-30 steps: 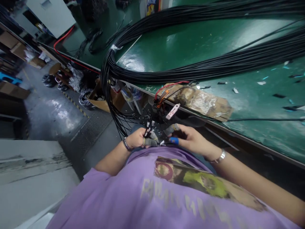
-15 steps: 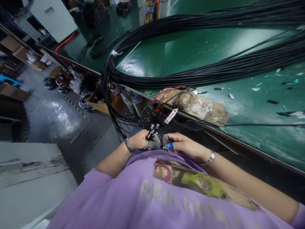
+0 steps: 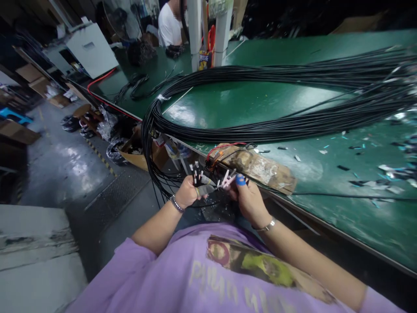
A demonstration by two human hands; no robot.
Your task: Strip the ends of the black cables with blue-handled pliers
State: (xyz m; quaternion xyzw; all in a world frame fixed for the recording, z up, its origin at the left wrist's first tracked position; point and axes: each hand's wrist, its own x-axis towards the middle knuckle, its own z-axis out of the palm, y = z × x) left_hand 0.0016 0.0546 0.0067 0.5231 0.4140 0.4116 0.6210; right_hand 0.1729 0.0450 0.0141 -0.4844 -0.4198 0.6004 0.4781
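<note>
Holds white-tipped cable ends (image 3: 197, 176) clamped in the left hand (image 3: 188, 192), between the purple shirt (image 3: 156, 274) and the green table (image 3: 228, 108). Curls the right hand (image 3: 251, 201), with blue tape (image 3: 240, 179) on its thumb, beside small white pieces (image 3: 226, 178); cannot tell whether clamped on them. Has a loop of black cables (image 3: 241, 134) on the table, drooping over its edge.

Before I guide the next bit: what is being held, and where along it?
The left hand grips thin black cables with white tips just below those tips. The right hand's hold is too blurred to tell.
</note>
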